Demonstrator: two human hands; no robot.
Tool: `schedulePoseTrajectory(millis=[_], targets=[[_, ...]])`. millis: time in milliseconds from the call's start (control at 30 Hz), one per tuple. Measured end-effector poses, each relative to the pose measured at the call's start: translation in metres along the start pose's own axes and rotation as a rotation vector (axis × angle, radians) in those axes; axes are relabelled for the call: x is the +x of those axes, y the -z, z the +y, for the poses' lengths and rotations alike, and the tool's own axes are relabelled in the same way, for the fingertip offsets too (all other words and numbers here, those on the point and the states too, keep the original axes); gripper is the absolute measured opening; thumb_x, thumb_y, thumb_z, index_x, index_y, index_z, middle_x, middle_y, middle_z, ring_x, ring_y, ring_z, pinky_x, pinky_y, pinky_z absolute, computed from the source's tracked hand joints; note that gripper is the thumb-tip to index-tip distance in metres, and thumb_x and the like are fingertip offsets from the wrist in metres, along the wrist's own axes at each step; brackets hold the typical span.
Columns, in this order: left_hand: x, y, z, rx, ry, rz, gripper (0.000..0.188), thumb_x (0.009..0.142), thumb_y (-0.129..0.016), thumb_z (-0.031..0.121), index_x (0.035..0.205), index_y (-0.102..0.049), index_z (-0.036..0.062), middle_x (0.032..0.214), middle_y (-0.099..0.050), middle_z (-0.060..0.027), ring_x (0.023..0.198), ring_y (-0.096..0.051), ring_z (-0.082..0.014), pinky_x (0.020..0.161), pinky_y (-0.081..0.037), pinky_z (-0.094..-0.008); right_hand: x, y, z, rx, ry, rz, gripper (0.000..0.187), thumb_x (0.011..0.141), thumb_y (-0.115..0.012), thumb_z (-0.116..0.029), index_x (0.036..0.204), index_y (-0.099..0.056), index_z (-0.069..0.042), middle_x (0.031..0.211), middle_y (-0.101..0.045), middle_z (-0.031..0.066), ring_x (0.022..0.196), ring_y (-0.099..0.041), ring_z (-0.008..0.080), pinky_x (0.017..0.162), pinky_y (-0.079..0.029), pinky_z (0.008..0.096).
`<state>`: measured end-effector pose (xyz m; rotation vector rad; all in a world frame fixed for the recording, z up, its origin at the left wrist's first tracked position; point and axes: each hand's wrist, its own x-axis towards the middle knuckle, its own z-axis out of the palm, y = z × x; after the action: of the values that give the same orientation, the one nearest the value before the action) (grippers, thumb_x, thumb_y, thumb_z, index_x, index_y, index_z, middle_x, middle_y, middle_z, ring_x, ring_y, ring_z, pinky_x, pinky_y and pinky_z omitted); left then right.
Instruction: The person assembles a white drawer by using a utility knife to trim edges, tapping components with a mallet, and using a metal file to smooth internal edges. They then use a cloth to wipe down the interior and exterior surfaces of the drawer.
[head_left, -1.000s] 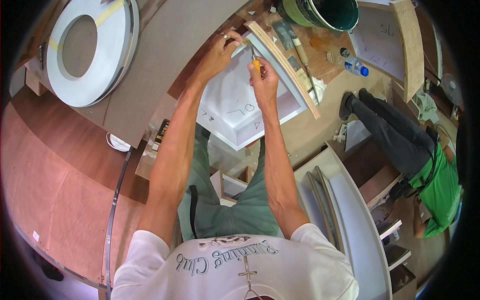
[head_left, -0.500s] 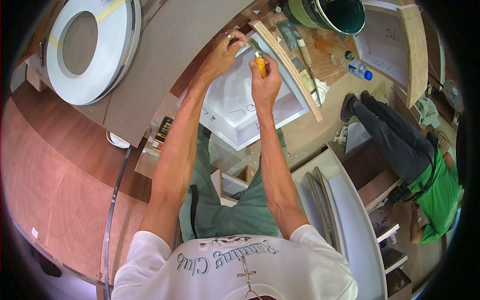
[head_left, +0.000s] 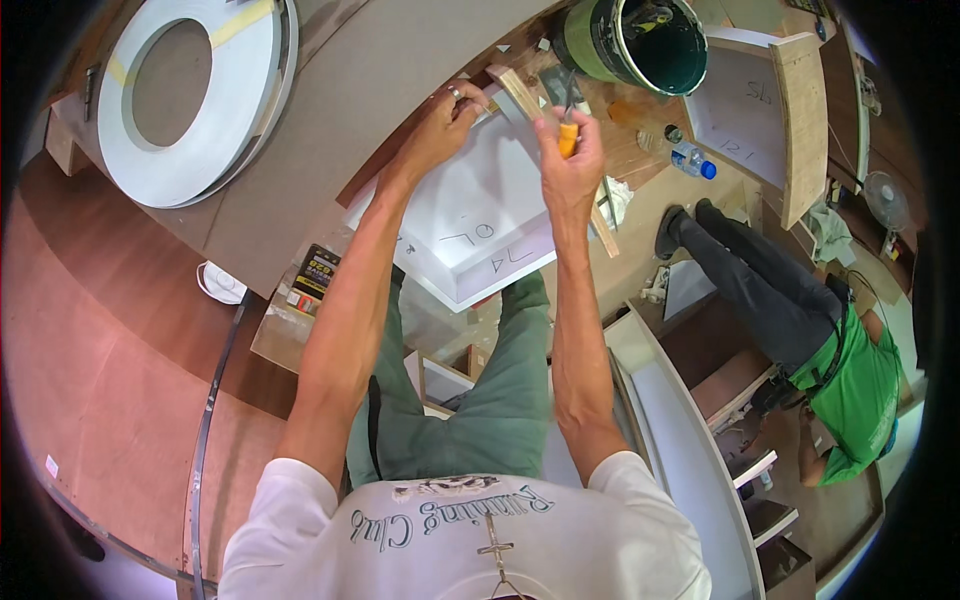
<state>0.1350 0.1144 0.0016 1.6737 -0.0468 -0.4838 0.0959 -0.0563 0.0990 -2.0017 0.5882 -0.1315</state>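
Note:
A white drawer box (head_left: 483, 238) with a wooden front strip (head_left: 519, 95) rests tilted before me over my lap, pencil-like marks on its inner faces. My left hand (head_left: 440, 130) is closed at its far left corner, ring finger uppermost, with the thumb and fingertips at the rim; whatever else they may pinch is too small to make out. My right hand (head_left: 572, 170) grips an orange-handled tool (head_left: 568, 138) with a narrow dark metal blade pointing away from me. The hand hovers over the wooden strip, apart from the left one.
White edge-banding rolls (head_left: 190, 100) lie on a brown board (head_left: 330, 90) at left. A green bucket (head_left: 600, 45), a water bottle (head_left: 692, 160) and another drawer box (head_left: 735, 110) stand beyond. A person in a green shirt (head_left: 855, 400) is at right, near an open cabinet carcass (head_left: 680, 420).
My right hand has drawn the orange-handled tool to the right, away from my left hand and the drawer's corner. The left hand keeps its place at the corner.

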Motion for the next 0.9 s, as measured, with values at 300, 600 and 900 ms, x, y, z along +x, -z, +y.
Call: schedulePoseTrajectory(millis=[300,600,900], targets=[[0.002,-0.008,0.005,0.013,-0.005,0.039,0.018,0.101,-0.053,0.008,0.11,-0.069,0.0064,0.108,-0.067,-0.0049,0.1,-0.062,-0.0174,0.088,-0.05,-0.0334,-0.028,-0.075,0.04,0.019,-0.094,0.08,0.027,0.094,-0.075,-0.019,0.114,-0.069,-0.002,0.076,-0.068,0.0141,0.067,-0.063,0.0199,0.065,-0.05,0.0367],[0.012,-0.012,0.029,-0.049,0.126,0.256,0.025,0.101,-0.058,0.018,0.115,-0.073,0.002,0.108,-0.073,-0.0135,0.097,-0.071,-0.0228,0.089,-0.054,-0.0375,-0.029,-0.094,0.041,0.068,-0.161,0.179,0.021,0.097,-0.074,-0.021,0.102,-0.066,-0.002,0.068,-0.063,0.0105,0.061,-0.055,0.0175,0.06,-0.047,0.035],[0.025,-0.004,0.06,0.242,0.272,-0.029,0.038,0.101,-0.058,0.029,0.107,-0.075,-0.0037,0.097,-0.075,-0.0176,0.089,-0.074,-0.0268,0.085,-0.055,-0.0388,-0.036,-0.1,0.043,0.181,-0.144,0.242,0.015,0.1,-0.07,-0.016,0.104,-0.069,-0.002,0.073,-0.061,0.0015,0.063,-0.048,0.0098,0.059,-0.043,0.0295]])
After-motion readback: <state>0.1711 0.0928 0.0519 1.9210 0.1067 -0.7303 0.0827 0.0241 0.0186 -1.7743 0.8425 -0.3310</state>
